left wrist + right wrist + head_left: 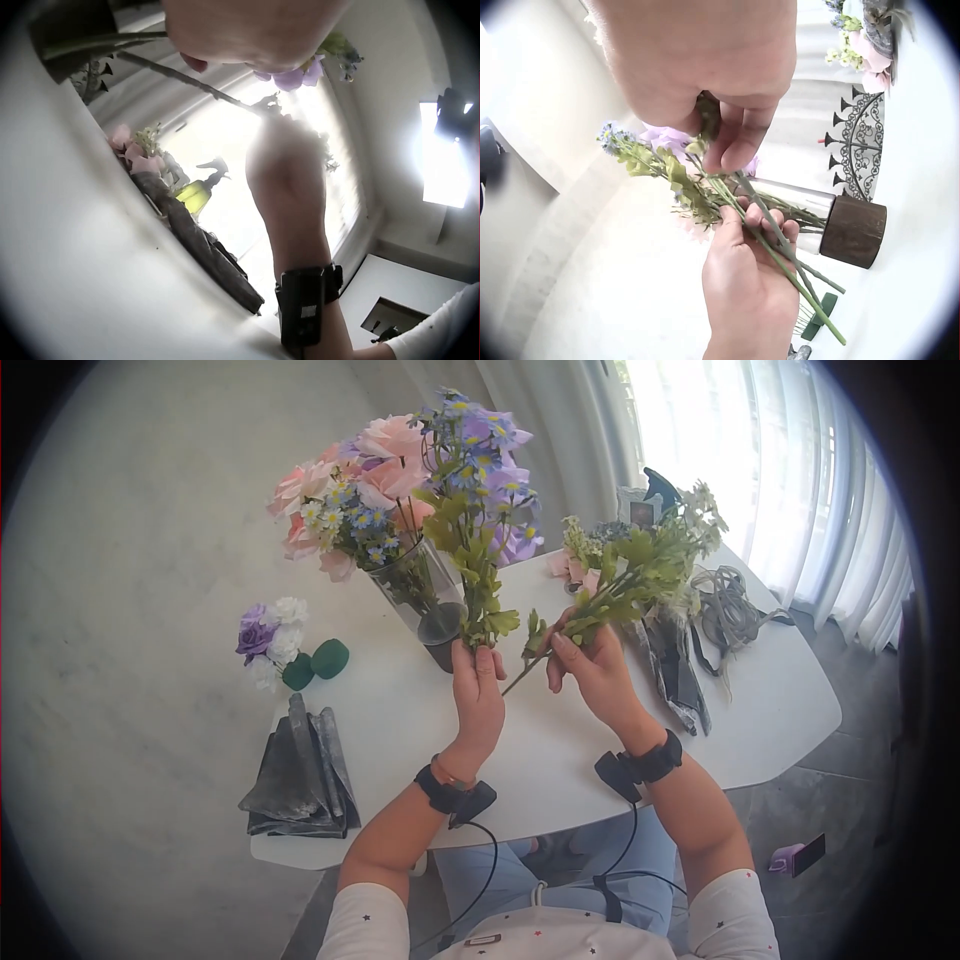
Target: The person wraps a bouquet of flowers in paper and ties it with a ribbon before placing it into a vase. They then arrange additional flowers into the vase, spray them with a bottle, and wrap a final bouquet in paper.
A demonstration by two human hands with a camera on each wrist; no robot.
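Observation:
The left hand (478, 695) grips leafy green stems (480, 600) topped with small blue flowers (465, 455), upright before the vase. In the right wrist view, the left hand (751, 281) has its fingers round several stems (787, 262) whose cut ends stick out past it. The right hand (600, 675) pinches a leafy stem (615, 595) with pale flowers, tilted up to the right, its lower end pointing toward the left hand. A clear vase (405, 585) with a dark base holds pink roses (390, 480) and blue and white small flowers.
Folded dark wrapping (300, 780) lies at the table's left, below purple and white flowers (270, 640). On the right are more dark wrapping (675, 670), a grey ribbon bundle (735, 605), pink flowers (572, 568) and a small frame (640, 510). A curtain hangs behind.

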